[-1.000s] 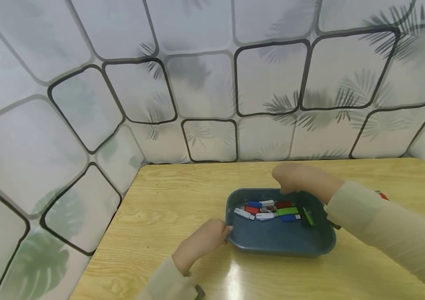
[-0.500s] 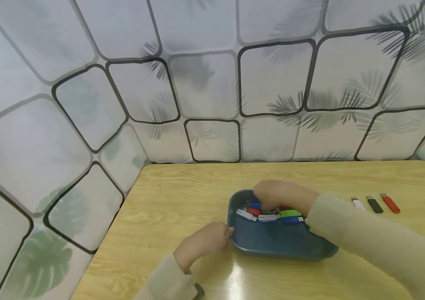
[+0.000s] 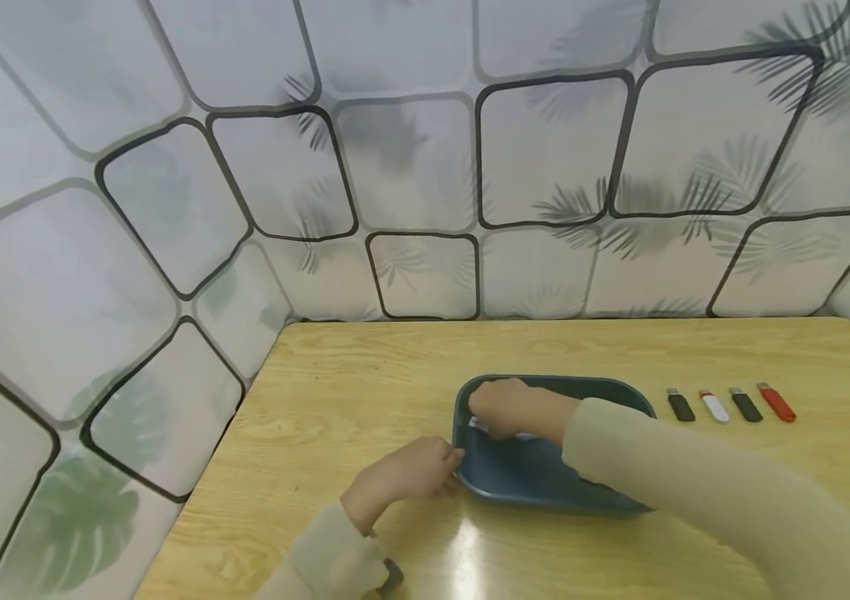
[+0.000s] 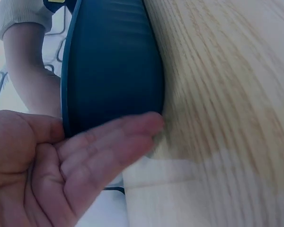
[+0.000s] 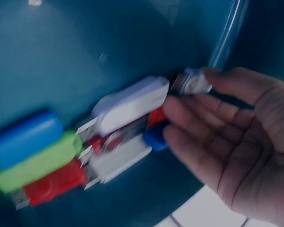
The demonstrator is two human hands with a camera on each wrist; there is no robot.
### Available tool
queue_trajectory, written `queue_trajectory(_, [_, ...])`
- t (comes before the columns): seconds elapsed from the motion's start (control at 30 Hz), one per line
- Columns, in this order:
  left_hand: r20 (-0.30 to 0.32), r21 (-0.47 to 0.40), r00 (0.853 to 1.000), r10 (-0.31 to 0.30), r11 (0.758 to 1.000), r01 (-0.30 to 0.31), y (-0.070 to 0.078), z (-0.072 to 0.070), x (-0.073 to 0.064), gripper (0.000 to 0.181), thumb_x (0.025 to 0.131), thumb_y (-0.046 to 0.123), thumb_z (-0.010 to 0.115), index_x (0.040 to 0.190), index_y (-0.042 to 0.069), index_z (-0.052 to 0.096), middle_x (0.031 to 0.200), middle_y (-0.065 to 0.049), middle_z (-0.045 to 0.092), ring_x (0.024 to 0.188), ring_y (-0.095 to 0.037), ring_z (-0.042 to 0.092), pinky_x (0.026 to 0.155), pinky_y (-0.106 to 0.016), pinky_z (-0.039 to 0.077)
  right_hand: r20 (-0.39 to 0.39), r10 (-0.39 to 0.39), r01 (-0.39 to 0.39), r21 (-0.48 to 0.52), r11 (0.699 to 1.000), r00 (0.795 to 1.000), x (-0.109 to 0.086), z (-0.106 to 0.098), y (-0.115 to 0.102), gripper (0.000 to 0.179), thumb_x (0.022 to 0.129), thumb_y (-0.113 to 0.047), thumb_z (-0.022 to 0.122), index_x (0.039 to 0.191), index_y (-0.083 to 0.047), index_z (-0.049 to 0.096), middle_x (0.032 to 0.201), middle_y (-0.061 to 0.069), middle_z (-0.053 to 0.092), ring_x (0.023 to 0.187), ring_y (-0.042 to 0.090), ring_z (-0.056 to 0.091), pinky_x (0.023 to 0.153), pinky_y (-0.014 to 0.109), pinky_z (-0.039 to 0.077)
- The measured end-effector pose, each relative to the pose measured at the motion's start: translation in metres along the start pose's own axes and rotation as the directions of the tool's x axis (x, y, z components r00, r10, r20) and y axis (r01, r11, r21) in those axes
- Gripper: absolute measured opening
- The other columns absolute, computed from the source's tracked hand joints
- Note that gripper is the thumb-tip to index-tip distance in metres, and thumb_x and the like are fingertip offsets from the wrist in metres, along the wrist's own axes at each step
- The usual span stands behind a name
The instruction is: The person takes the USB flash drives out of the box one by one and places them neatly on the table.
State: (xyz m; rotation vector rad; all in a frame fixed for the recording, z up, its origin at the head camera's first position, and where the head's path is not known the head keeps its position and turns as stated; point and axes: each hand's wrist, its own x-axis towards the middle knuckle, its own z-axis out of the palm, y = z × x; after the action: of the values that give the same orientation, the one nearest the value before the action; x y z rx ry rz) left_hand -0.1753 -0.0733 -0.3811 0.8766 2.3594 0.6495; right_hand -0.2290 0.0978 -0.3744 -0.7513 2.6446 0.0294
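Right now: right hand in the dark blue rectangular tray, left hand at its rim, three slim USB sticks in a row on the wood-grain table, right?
Not three: the head view shows four on the table: black stick, white stick, second black stick, red stick. Rest stands.

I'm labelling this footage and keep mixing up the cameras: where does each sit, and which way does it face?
Head: on the person's head, facing forward and down at a dark blue rectangular tray on a yellow wood-grain table; left hand, right hand and cream sleeves show.
Left wrist: on that wrist, facing the tray's outer side past the left hand; the right forearm shows beyond.
Right wrist: on that wrist, facing into the tray at multicoloured USB sticks; the right hand shows.
Both wrist views show the tray.
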Motion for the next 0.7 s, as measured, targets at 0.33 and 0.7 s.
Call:
queue_trajectory(0.33, [0.010, -0.301, 0.995, -0.100, 0.948, 0.098, -0.004, -0.001, 0.000, 0.037, 0.103, 0.019, 0.035, 0.105, -0.009, 0.061, 0.091, -0.021, 0.070, 0.081, -0.031, 0.070, 0.066, -0.036, 0.058, -0.016, -0.042, 0.040, -0.132, 0.990, 0.999, 0.006, 0.012, -0.013, 0.011, 0.082, -0.015, 0.073, 0.079, -0.010, 0.064, 0.069, -0.001, 0.057, 0.057, 0.012, 0.049, 0.055, 0.028, 0.052])
queue_trajectory(0.7, [-0.030, -0.126, 0.998, -0.059, 0.991, 0.055, -0.001, 0.002, 0.001, 0.032, 0.102, 0.014, 0.038, 0.090, -0.005, 0.060, 0.081, -0.016, 0.068, 0.074, -0.026, 0.070, 0.059, -0.021, 0.054, 0.056, -0.257, 0.261, -0.332, 0.906, 0.965, -0.004, 0.015, -0.005, 0.009, 0.084, -0.008, 0.069, 0.091, -0.013, 0.067, 0.093, 0.000, 0.064, 0.082, 0.014, 0.060, 0.075, 0.025, 0.053])
